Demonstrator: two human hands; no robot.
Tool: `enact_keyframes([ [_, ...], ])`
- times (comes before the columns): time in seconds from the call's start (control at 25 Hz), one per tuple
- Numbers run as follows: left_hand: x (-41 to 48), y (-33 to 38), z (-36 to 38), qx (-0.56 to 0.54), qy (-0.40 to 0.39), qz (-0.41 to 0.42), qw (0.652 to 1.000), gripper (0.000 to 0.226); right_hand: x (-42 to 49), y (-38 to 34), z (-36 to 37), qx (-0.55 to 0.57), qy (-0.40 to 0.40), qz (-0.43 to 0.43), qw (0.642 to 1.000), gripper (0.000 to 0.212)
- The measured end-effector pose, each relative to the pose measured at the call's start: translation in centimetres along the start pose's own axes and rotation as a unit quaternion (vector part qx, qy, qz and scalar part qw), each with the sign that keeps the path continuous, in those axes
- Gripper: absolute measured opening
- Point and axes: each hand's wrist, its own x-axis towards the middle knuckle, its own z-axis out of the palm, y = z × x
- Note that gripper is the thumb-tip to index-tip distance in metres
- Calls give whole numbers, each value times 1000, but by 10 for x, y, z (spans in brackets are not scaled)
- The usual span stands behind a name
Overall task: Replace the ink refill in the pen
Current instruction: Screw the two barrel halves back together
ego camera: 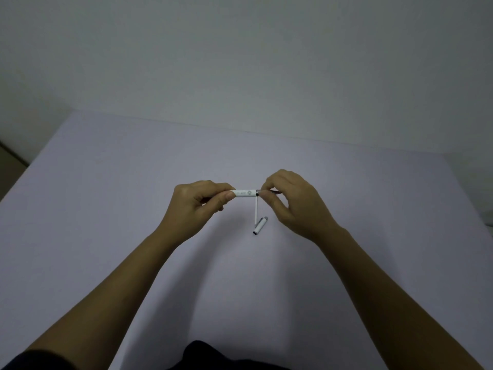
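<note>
Left hand (197,206) grips white pen barrel (244,193); right hand (290,201) pinches its tip end at 3 o'clock. Cap (260,225) and refill (256,210) on worktop (106,196).

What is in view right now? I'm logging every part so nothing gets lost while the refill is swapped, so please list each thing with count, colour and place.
Pen barrel: one, white with small print, held level above the table between both hands.
Pen front section: one, dark and metallic, at the barrel's right end, pinched by the right hand; mostly hidden.
Refill: one, thin and white, lying on the table below the barrel.
Pen cap: one, white with silver trim, lying on the table beside the refill's near end.
Table: one, pale lilac, against a pale wall.
Left hand: one, gripping the barrel's left end.
Right hand: one, fingertips on the front section.
</note>
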Motion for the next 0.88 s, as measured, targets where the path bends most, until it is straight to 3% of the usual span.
enact_keyframes([
  [0.24, 0, 1, 0, 2, 1, 0, 1000, 18, 1, 1, -2, -37, 2, -3, 999, 20],
  [0.36, 0, 0, 0, -1, 5, 1, 1000, 17, 2, 0, -3, -60, -3, 2, 998, 32],
  [0.52, 0, 0, 0, 2, 6, 3, 1000, 17, 2, 0, -4, -78, -6, -17, 997, 22],
  [0.88, 1, 2, 1, -3, 0, 4, 1000, 18, 1, -3, -5, -123, 15, -42, 991, 30],
])
